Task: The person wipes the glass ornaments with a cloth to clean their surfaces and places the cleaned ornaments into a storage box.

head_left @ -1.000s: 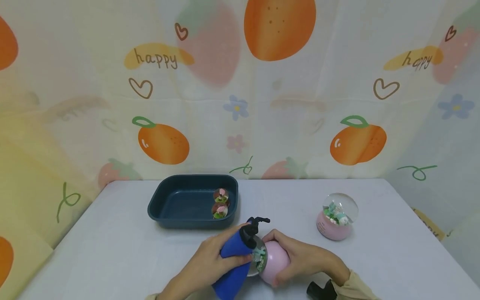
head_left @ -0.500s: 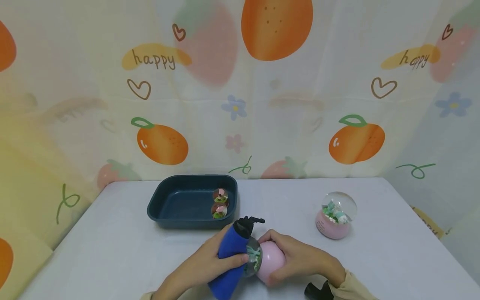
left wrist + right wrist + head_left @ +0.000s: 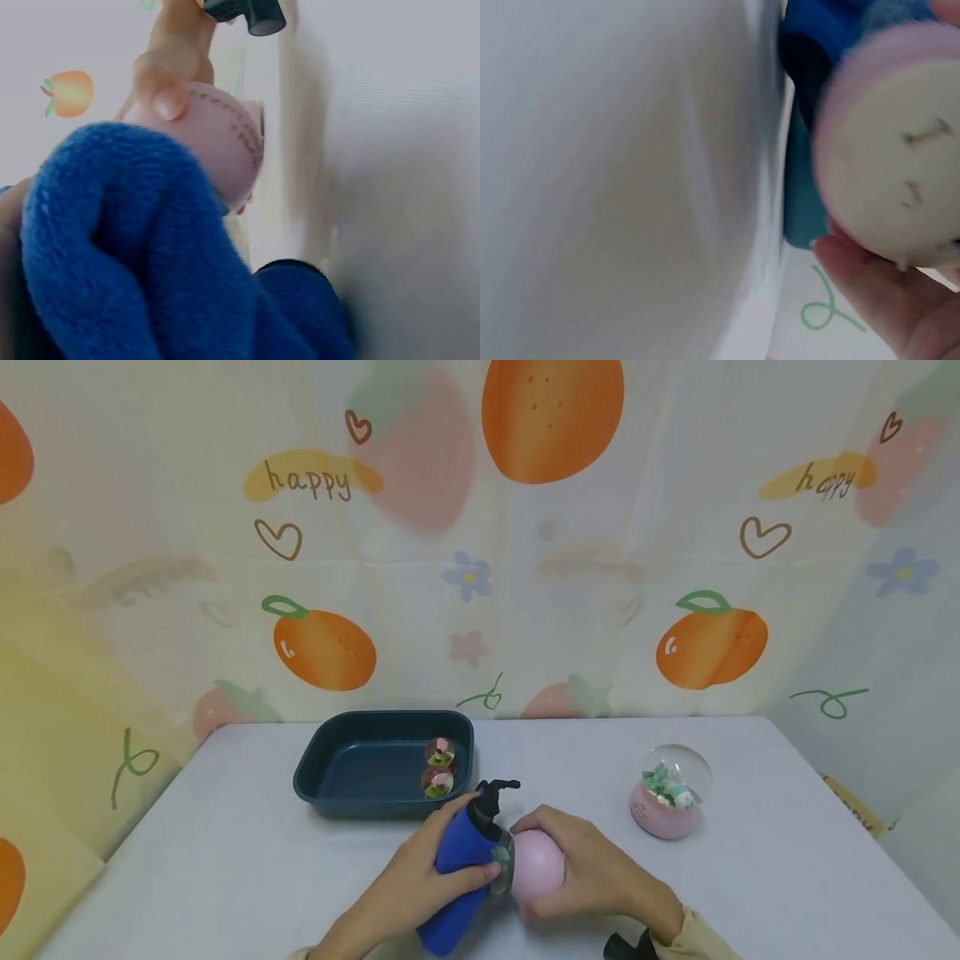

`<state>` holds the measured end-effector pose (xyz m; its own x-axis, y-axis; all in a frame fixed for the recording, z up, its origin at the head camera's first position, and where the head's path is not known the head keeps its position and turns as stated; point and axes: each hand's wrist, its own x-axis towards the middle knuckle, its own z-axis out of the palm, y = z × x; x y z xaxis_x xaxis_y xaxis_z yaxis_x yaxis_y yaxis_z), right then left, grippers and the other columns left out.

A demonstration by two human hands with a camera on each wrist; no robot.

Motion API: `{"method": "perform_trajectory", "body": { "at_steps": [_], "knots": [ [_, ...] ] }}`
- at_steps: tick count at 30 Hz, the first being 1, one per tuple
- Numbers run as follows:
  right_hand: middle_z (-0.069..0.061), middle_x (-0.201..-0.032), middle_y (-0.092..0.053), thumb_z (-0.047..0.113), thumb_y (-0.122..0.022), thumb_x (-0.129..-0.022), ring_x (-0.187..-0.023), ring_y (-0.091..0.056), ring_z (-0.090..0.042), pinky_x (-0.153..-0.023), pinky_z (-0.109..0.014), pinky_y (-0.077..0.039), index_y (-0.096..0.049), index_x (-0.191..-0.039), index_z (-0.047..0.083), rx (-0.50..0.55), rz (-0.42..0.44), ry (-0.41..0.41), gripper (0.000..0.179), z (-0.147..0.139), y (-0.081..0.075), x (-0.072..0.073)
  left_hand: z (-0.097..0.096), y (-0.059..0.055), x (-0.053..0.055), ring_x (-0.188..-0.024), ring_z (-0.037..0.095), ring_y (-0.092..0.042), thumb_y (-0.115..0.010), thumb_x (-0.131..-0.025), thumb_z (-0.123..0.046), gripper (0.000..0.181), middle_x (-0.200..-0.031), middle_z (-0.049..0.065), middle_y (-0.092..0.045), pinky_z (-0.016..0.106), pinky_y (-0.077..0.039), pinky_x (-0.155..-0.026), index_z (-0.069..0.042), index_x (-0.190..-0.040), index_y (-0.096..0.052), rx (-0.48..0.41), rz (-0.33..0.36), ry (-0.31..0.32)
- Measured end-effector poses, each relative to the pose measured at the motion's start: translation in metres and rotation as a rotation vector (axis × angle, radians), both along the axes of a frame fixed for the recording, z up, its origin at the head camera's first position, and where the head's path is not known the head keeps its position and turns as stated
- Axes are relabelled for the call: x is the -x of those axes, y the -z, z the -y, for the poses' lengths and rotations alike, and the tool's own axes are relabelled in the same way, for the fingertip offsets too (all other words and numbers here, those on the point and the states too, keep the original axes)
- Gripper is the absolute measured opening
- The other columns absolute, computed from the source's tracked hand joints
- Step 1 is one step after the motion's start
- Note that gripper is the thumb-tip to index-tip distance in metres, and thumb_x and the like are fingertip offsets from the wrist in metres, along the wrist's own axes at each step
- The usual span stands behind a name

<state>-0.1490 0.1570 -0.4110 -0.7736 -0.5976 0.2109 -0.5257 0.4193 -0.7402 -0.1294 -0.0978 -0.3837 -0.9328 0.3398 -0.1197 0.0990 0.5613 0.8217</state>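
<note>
My left hand (image 3: 408, 881) grips a fluffy blue cloth (image 3: 459, 852) with black trim and a black loop at its top. The cloth lies against the glass dome of a snow globe (image 3: 537, 865), covering much of it. On the globe's rounded pink base are the fingers of my right hand (image 3: 592, 872), holding it on its side. Small dark lettering runs round the pink base (image 3: 225, 142) in the left wrist view. Its pale flat underside (image 3: 892, 157) faces the right wrist camera, with screws or marks on it, blurred.
A second snow globe (image 3: 664, 810) with a pink base stands upright at the right. Behind my left hand sits a dark teal tray (image 3: 360, 810), with two small glass balls (image 3: 438, 767) at its right end. A black object (image 3: 628, 947) shows beside my right wrist. A printed curtain (image 3: 517, 610) hangs behind the white table.
Both hands have shifted slightly left and away from me with the globe and cloth. The globe has turned, and less of its glass dome shows beside the cloth.
</note>
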Motion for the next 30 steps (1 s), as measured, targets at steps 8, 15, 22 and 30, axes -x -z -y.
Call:
{"method": "perform_trajectory", "body": {
  "at_steps": [8, 15, 22, 30],
  "knots": [
    [0.005, -0.115, -0.063, 0.031, -0.089, -0.066, -0.094, -0.062, -0.007, -0.072, -0.026, -0.056, -0.051, -0.123, 0.021, 0.085, -0.13, 0.066, 0.07, 0.0, -0.003, -0.003, 0.0, -0.001, 0.004, -0.116, 0.032, -0.06, -0.063, -0.093, -0.049, 0.055, -0.133, 0.01, -0.061, 0.057, -0.052, -0.085, -0.025, -0.141, -0.049, -0.127, -0.073, -0.061],
    [0.006, -0.116, -0.061, 0.026, -0.09, -0.066, -0.098, -0.061, -0.008, -0.072, -0.026, -0.057, -0.049, -0.124, 0.02, 0.105, -0.145, 0.109, 0.072, 0.003, -0.009, -0.008, -0.001, 0.007, -0.001, -0.124, 0.035, -0.055, -0.061, -0.095, -0.048, 0.068, -0.146, 0.012, -0.048, 0.062, -0.048, -0.091, -0.034, -0.152, -0.028, -0.101, -0.107, -0.002],
    [0.009, -0.115, -0.06, 0.023, -0.091, -0.064, -0.096, -0.062, -0.007, -0.072, -0.025, -0.057, -0.051, -0.124, 0.023, 0.109, -0.201, 0.147, 0.072, 0.007, -0.016, -0.01, -0.004, 0.003, -0.008, -0.129, 0.037, -0.048, -0.06, -0.095, -0.036, 0.081, -0.149, 0.017, -0.035, 0.065, -0.044, -0.095, -0.039, -0.155, -0.006, -0.07, -0.096, 0.054],
    [0.011, -0.114, -0.06, 0.025, -0.091, -0.064, -0.093, -0.061, -0.004, -0.072, -0.023, -0.056, -0.053, -0.123, 0.021, 0.088, -0.252, 0.152, 0.07, 0.006, -0.016, -0.012, 0.002, 0.001, -0.004, -0.127, 0.034, -0.048, -0.062, -0.093, -0.044, 0.076, -0.151, 0.009, -0.033, 0.062, -0.048, -0.091, -0.046, -0.152, -0.015, -0.05, -0.077, 0.15]
  ]
}}
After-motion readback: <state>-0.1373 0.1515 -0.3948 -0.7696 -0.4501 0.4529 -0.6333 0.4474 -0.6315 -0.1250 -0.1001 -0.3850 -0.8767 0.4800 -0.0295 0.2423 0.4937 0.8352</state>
